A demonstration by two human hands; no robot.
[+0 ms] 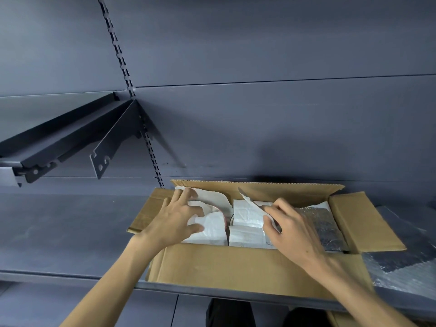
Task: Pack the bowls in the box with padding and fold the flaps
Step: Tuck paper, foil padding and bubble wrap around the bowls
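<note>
Packing looks well advanced. Sitting on the shelf (70,234) in the lower middle of the frame, the box (236,265) is already filled with white paper-wrapped bundles (245,215), presumably the bowls, though only a thin dark rim shows between them, so I cannot be sure. Bubble wrap (323,225) lies along the box's right side. The left hand (175,217) presses down, fingers spread, on loose paper (207,197) at the box's left end, clasping nothing firmly. The right hand (291,228) pinches a torn paper edge near the centre between thumb and fingers. All four flaps (363,223) stand open, so tucking the padding and folding the flaps remain.
</note>
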